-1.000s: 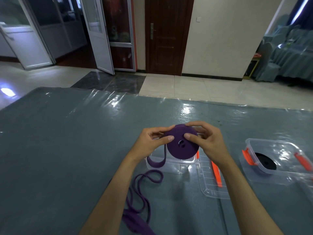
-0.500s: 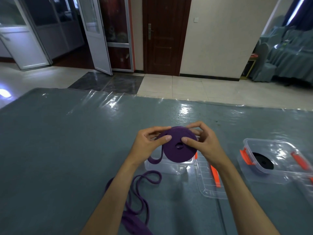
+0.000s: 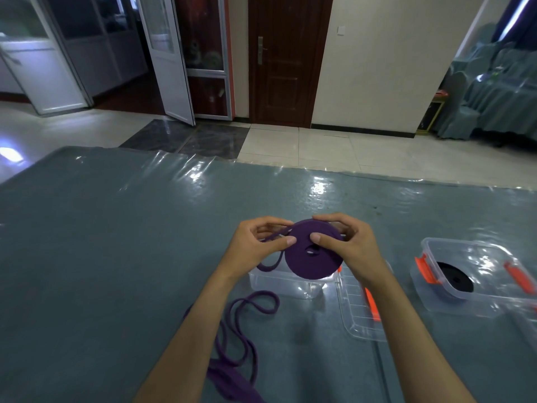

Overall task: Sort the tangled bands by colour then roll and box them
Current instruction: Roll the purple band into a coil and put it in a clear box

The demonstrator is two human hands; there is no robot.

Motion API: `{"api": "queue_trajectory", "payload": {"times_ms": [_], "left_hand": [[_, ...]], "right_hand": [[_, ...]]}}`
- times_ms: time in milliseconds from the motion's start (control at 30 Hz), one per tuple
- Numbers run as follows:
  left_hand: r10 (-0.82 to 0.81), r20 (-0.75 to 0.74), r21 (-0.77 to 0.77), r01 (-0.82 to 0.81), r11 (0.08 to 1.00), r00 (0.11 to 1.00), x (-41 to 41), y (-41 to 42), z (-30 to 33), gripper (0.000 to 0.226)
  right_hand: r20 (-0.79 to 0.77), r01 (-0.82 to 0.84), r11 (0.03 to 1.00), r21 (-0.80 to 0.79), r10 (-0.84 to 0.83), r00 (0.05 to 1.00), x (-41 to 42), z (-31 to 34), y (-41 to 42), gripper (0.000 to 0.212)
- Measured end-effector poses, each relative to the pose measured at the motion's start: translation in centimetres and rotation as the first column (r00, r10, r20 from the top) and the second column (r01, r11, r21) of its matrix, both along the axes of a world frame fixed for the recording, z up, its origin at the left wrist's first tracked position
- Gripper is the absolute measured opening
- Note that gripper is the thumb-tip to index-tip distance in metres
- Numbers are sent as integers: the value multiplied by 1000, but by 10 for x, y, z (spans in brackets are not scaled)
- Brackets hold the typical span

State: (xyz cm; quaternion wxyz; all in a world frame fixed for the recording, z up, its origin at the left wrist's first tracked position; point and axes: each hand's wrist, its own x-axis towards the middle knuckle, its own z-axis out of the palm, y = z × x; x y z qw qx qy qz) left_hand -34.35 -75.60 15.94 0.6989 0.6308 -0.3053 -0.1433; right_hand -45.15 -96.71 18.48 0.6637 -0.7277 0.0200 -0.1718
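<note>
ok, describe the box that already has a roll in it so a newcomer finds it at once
On the grey-blue table, look to the far right, past both hands. There sits a clear plastic box with orange latches, holding a black roll. The neighbouring clear box under the purple roll looks empty.

Grey-blue table [image 3: 101,257] w/ glossy clear plastic cover held a clear open box [image 3: 290,286], clear lid [image 3: 357,321], loose purple band [image 3: 247,330], and latched box w/ black roll [image 3: 470,274].
</note>
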Motion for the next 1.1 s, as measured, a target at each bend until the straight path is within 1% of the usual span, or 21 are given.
{"api": "queue_trajectory", "payload": {"times_ms": [67,133,233,300,400,500,567,667,767,867,967,1033,1100], "left_hand": [[83,-30,-64,-85,994,996,-2,-3,-5,32],[126,-73,-110,-133,985,989,-7,-6,-12,29],[115,-116,-165,-133,977,987,-12,-10,-21,33],[126,-111,-169,-144,975,986,-13,-12,-24,35],[200,-69,-156,-208,966,977,-12,-16,-29,32],[255,-81,-108,-263,959,964,-13,-21,-35,31],[278,-97,-102,-287,952,956,-12,-25,-39,28],[317,-196,-161,-349,923,928,-11,-30,-42,21],[356,-299,-185,-420,888,885,-10,-35,-49,24],[322,-346,-206,-406,890,881,-9,-39,-59,15],[263,-408,-223,-374,900,874,-3,-43,-67,14],[204,-502,-232,-358,904,841,4,-45,-72,17],[123,-615,-264,-350,899,779,10,-47,-74,22]], "right_hand": [[4,22,998,50,-22,1000,2,0,-1,52],[12,41,994,101,-42,999,5,-2,-1,51],[19,82,982,170,-86,996,8,-4,-1,51],[25,100,980,171,-106,994,9,-8,0,48],[23,133,974,182,-139,990,11,-14,0,45],[16,172,960,219,-180,984,14,-20,3,44],[10,205,949,241,-213,977,18,-25,5,42],[-14,260,926,274,-266,964,24,-33,8,42],[-37,294,902,316,-298,954,31,-42,10,39],[-65,335,879,340,-333,941,39,-49,11,36],[-96,368,861,352,-358,929,46,-56,10,37],[-110,379,854,357,-364,925,50,-60,8,39],[-119,387,846,367,-370,921,56,-63,7,42]]}}
